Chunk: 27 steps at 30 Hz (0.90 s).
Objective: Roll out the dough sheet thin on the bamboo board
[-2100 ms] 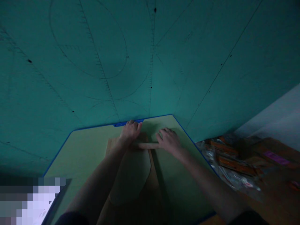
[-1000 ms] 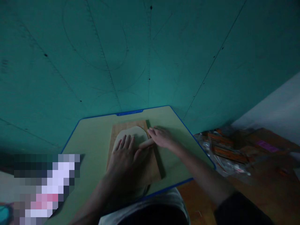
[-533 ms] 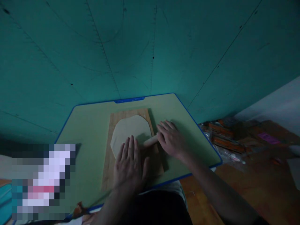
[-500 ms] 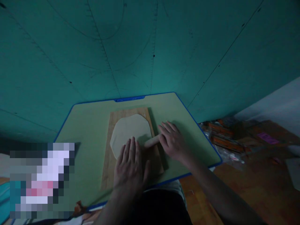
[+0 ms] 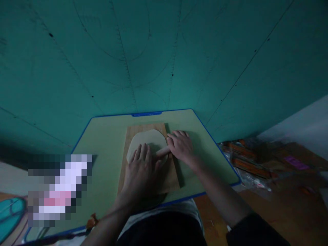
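Note:
A flat, pale sheet of dough (image 5: 146,136) lies on a wooden board (image 5: 165,179). My left hand (image 5: 139,167) is over its near part, palm down, with the fingers stretched forward. To the right, my right hand (image 5: 180,145) is over the end of a light rolling pin (image 5: 163,151), fingers bent around it. The pin slants across the dough's right side, its left end close to my left thumb. Whether the pin continues under my left palm cannot be seen.
The board rests on a pale green folding table (image 5: 107,143) with a blue edge, against a teal wall (image 5: 159,61). A blurred pinkish-white object (image 5: 64,184) lies at the left. Plastic-wrapped packages (image 5: 251,164) are on the floor at right.
The camera view has shifted, so the table sits a little lower and further right. Both hands stay over the board and pin; the pin's visible left end is now closer to my left hand.

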Motion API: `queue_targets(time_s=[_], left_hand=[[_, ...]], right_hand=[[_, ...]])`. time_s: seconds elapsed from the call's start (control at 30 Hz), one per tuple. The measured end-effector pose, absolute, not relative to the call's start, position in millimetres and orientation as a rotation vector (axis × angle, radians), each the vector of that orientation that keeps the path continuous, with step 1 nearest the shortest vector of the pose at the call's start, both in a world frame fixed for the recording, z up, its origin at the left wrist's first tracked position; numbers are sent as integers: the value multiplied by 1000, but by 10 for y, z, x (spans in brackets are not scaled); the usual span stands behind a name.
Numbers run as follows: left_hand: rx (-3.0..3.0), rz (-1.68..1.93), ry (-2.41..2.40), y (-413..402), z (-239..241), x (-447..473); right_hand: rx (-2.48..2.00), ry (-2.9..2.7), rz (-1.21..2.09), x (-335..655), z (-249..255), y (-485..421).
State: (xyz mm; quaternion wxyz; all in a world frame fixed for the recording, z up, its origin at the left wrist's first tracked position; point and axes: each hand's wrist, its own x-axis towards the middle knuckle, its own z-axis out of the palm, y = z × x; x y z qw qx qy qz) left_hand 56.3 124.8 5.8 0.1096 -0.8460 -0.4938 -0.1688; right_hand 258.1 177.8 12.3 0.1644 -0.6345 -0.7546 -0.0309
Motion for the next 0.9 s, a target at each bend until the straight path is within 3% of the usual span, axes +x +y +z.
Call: queue_targets(time_s=[0.3, 0.57, 0.73, 0.9], left_hand=[[-2634, -656, -1185, 843, -148, 500], [-2834, -749, -1363, 845, 17, -103], [-2800, -872, -1436, 655, -46, -350], [-2783, -858, -1329, 678, -148, -267]], right_hand=[[-1610, -2205, -201, 2964, 2, 1263], [-1505, -2218, -164, 2473, 321, 1724], [-1446, -2298, 74, 1981, 238, 2104], [-1364, -2384, 47, 1689, 110, 2324]])
